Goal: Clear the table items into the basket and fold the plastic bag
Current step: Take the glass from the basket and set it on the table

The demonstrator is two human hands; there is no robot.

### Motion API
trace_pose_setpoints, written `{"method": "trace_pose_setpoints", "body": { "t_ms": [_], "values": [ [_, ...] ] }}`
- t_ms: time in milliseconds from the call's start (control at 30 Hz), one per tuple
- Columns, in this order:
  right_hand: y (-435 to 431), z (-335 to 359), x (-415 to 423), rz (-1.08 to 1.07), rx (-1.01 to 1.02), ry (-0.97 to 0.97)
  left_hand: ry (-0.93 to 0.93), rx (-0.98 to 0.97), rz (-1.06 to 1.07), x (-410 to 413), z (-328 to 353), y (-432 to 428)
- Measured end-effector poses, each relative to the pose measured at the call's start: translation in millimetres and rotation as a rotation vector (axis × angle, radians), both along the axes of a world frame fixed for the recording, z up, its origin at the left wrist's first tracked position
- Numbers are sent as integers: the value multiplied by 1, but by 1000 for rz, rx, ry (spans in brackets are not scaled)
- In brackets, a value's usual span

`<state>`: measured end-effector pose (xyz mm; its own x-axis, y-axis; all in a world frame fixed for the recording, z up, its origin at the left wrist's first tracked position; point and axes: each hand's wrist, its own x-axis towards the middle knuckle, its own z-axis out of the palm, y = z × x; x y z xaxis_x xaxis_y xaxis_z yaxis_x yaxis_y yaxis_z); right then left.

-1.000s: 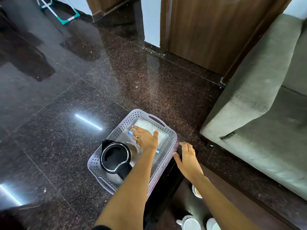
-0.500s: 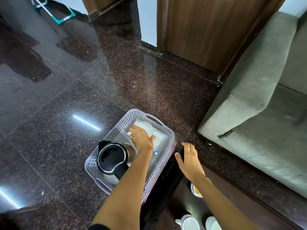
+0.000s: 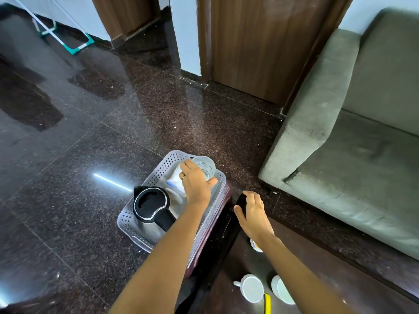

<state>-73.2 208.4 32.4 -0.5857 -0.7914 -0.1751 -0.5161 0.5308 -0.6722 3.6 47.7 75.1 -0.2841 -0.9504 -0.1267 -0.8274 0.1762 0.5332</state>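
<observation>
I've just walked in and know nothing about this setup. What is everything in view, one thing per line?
basket: one, pale perforated plastic, left of the table
kettle: one, black lid and handle, near end of the basket
white packet: one, white with a blue strip, in the basket beyond the kettle
clear glass: one, transparent, far corner of the basket
cups: two, white, on the table at the bottom of the view
table: one, dark brown, bottom right
sofa: one, grey-green, right
door: one, brown wood, far side
left hand: one, its grip round the clear glass
right hand: one, open, at the table's far corner
</observation>
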Motion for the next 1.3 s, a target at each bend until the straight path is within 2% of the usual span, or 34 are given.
{"method": "trace_pose_setpoints", "body": {
  "t_ms": [367, 500, 667, 933, 1167, 1300],
  "values": [
    [81, 31, 7, -160, -85, -15, 49, -55, -337, -24, 47, 100],
    [123, 33, 6, -286, -121, -85, 24, -74, -471, -30, 54, 150],
    [184, 32, 4, -442, -196, -193, 18, -6, -658, -41, 55, 219],
    [273, 29, -1, -627, -352, -224, -34, 51, -916, -58, 43, 320],
    [331, 1, -9, -811, -336, -238, -24, 113, -1096, -76, 11, 374],
    [345, -26, -15, -848, -284, -222, -50, 152, -1177, -77, -11, 384]
  ]
}}
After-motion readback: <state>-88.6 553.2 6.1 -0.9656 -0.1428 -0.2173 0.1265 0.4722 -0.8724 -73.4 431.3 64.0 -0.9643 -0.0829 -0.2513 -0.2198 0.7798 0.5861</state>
